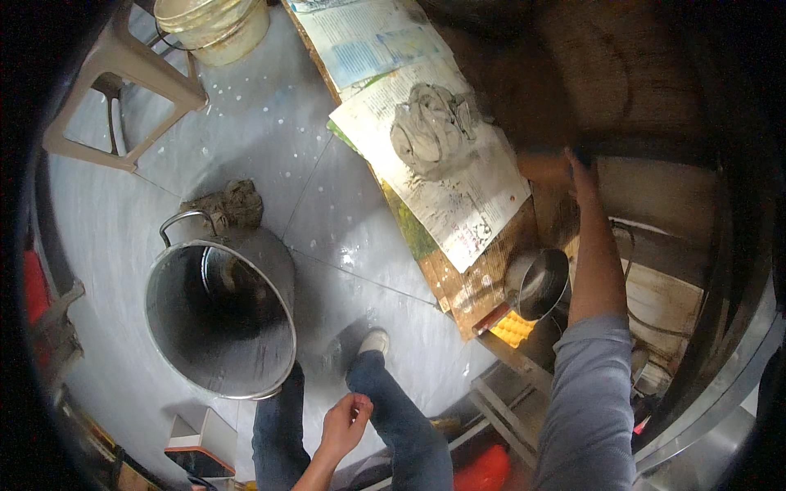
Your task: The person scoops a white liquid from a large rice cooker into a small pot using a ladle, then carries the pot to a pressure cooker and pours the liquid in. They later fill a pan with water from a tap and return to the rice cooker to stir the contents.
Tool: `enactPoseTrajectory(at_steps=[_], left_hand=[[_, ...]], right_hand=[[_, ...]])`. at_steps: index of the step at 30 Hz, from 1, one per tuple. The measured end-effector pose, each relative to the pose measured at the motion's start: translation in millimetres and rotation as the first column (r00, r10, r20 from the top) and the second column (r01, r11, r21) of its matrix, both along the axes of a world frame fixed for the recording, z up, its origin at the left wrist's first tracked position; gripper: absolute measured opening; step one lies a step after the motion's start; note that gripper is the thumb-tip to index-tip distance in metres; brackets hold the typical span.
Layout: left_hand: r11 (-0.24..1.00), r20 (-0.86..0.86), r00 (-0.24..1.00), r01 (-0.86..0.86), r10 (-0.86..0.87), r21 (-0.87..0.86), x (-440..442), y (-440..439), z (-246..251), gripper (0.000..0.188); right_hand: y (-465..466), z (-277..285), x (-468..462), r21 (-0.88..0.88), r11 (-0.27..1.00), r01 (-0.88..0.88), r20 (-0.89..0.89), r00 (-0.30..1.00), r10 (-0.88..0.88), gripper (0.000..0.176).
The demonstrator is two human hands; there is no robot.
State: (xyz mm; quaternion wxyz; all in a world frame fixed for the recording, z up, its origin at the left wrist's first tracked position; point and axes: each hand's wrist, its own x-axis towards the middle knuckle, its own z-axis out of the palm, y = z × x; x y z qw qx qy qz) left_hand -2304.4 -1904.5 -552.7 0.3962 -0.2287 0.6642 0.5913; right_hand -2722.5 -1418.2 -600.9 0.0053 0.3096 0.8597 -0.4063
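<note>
My left hand (347, 422) hangs low over my legs with its fingers curled in, and nothing shows in it. My right arm reaches up along the right side. My right hand (579, 172) is in shadow at a dark brown surface; what it touches or holds is too dark to tell. Left of it, a crumpled grey cloth (430, 129) lies on a printed paper sheet (445, 224) spread over a wooden board. Below the hand, a metal saucepan (540, 282) rests near the board's end, beside a yellow textured sponge or pad (513, 329).
A large metal pot (221, 319) stands on the tiled floor at the left, with a dirty brown cloth (230, 205) behind it. A beige plastic stool (159, 132) and a stained bucket (236, 37) are at upper left. A white box (218, 433) sits at lower left.
</note>
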Motion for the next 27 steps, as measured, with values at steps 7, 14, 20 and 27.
enactPoseTrajectory(at_steps=[7,14,20,27], left_hand=[[0.999,0.001,1.0,0.028,-0.028,-0.04,4,7,-8,0.019],[1.0,-0.01,1.0,-0.007,0.007,0.025,22,11,-18,0.022],[0.999,0.047,0.999,0.006,-0.008,0.032,26,11,-16,0.02],[0.999,-0.005,0.999,0.038,-0.038,0.006,31,8,-18,0.021]], right_hand=[[-5,-31,119,0.691,0.71,0.137,0.058,0.968,-0.243,0.063],[-132,-44,327,0.555,0.774,0.306,0.2,0.854,-0.481,0.056],[-136,-70,317,-0.464,0.375,0.803,0.369,0.56,-0.742,0.018],[-122,-61,257,-0.453,0.488,0.746,0.108,0.589,-0.801,0.016]])
